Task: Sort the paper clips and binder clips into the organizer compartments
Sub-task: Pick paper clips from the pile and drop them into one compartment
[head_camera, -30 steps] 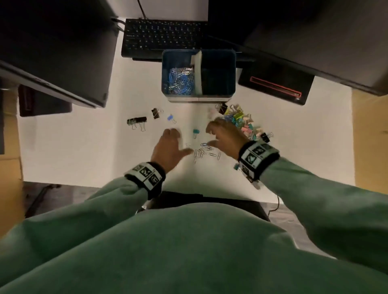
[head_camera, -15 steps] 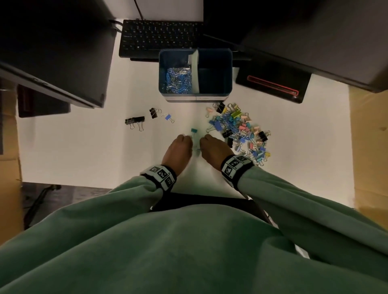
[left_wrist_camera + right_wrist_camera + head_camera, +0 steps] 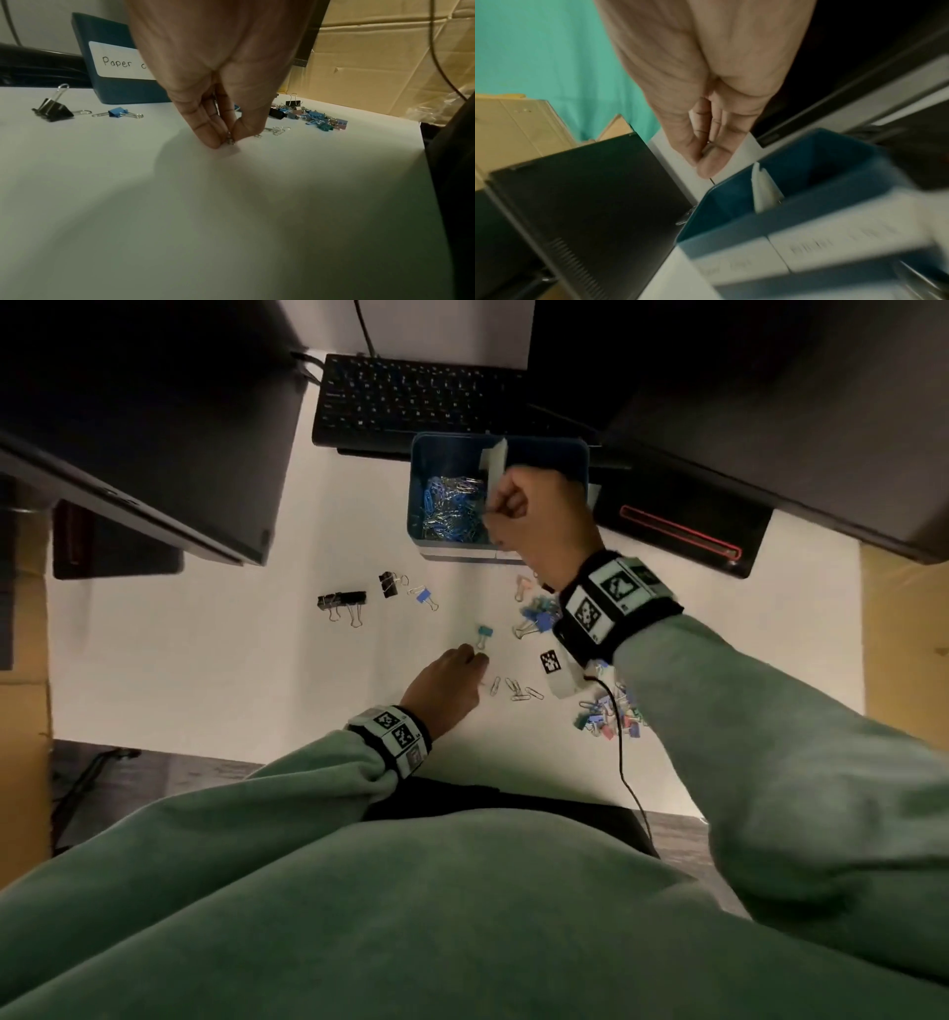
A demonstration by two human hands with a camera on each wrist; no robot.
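Observation:
The blue organizer [image 3: 417, 505] stands behind the clips, split by a white divider [image 3: 497, 457]. Its left compartment holds a heap of paper clips [image 3: 452, 508]; the right one is hidden under my right hand. My right hand [image 3: 495, 505] hovers over the divider, fingers pinched on thin silver paper clips [image 3: 708, 144]. My left hand [image 3: 475, 662] is down on the white table and pinches one silver paper clip [image 3: 230, 141]. Loose paper clips [image 3: 516, 689] lie just right of it. Coloured binder clips [image 3: 608, 717] are piled under my right forearm.
A teal binder clip [image 3: 484, 633] lies ahead of my left hand. Black binder clips [image 3: 341, 600] and a blue one [image 3: 423, 595] sit further left. A keyboard [image 3: 411, 397] lies behind the organizer, dark monitors [image 3: 144, 428] overhang both sides, and a cardboard box [image 3: 904, 634] stands right.
My right hand has risen from the table and moved forward over the organizer. My left hand stayed by the loose paper clips and now pinches one.

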